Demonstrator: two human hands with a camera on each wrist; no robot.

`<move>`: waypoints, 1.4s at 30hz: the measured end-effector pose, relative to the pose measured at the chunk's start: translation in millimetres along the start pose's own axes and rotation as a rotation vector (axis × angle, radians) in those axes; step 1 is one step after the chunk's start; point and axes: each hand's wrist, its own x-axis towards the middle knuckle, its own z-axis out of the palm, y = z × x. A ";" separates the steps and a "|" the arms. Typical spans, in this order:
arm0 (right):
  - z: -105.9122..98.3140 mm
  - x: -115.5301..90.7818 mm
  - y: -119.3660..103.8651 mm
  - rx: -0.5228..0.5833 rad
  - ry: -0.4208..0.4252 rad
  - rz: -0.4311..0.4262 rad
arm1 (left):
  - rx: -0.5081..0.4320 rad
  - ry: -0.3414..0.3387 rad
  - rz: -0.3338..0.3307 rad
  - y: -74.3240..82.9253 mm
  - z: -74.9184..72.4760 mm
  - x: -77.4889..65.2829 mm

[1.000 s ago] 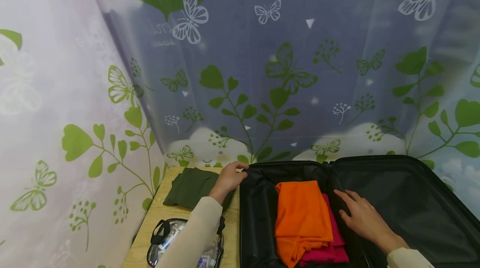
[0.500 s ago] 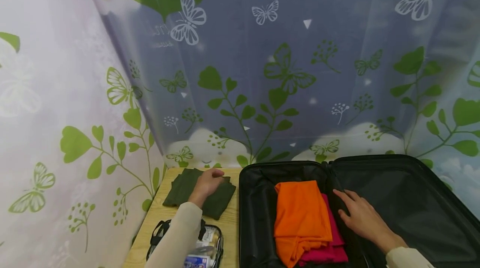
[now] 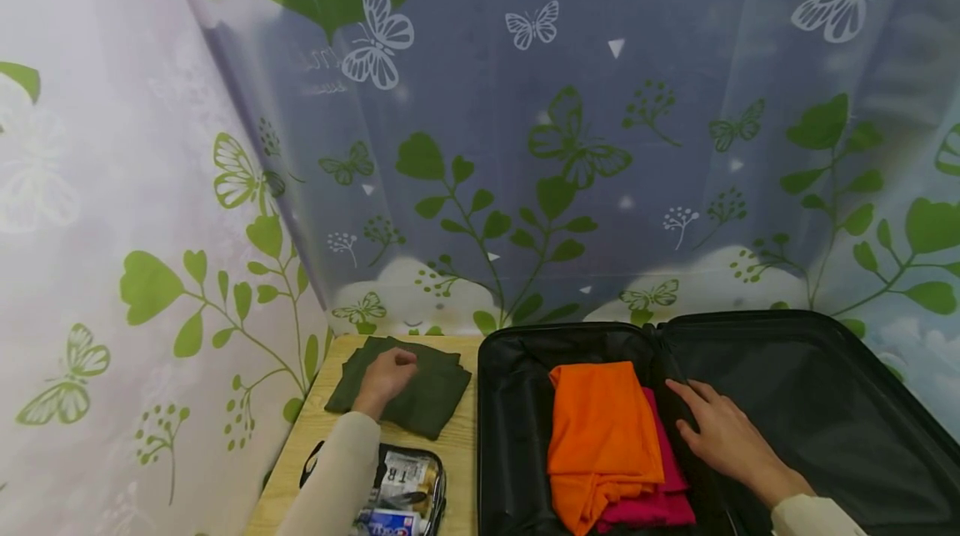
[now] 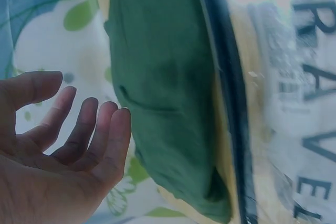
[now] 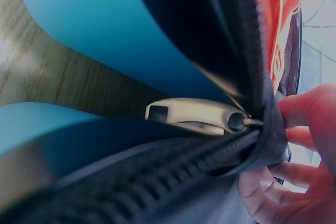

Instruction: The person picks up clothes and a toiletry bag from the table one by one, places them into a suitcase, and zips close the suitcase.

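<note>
In the head view my left hand [image 3: 386, 382] is over a folded dark green garment [image 3: 431, 394] on the table. The left wrist view shows that hand [image 4: 73, 145] with nothing in it, fingers loosely bent, beside the green cloth [image 4: 163, 87]. My right hand [image 3: 731, 436] rests at the middle seam of an open black suitcase [image 3: 517, 428], fingers mostly straight. In the right wrist view its fingers [image 5: 299, 111] lie right at the seam's fabric edge, near a zipper pull [image 5: 189, 114]. Folded orange clothing [image 3: 603, 436] lies on a magenta garment [image 3: 660, 511] inside the suitcase.
A clear zip pouch [image 3: 405, 478] with toiletries stands at the table's front left, partly behind my left sleeve. The suitcase lid [image 3: 832, 411] lies open to the right. A printed curtain [image 3: 487, 144] hangs close behind the wooden table [image 3: 461, 457].
My left hand has left the suitcase's back left corner and moved left, over the green garment. My right hand stays in place.
</note>
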 end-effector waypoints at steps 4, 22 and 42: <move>0.0 -0.2 0.5 0.000 -0.002 0.000 | 0.012 0.022 -0.019 -9.8 -5.1 -0.8; 1.0 -0.4 0.9 -0.002 0.010 -0.007 | 0.066 0.067 -0.090 -42.1 -20.0 -2.1; -0.1 0.7 1.0 -0.002 0.013 -0.012 | 0.318 0.085 -0.177 -131.1 -22.0 35.0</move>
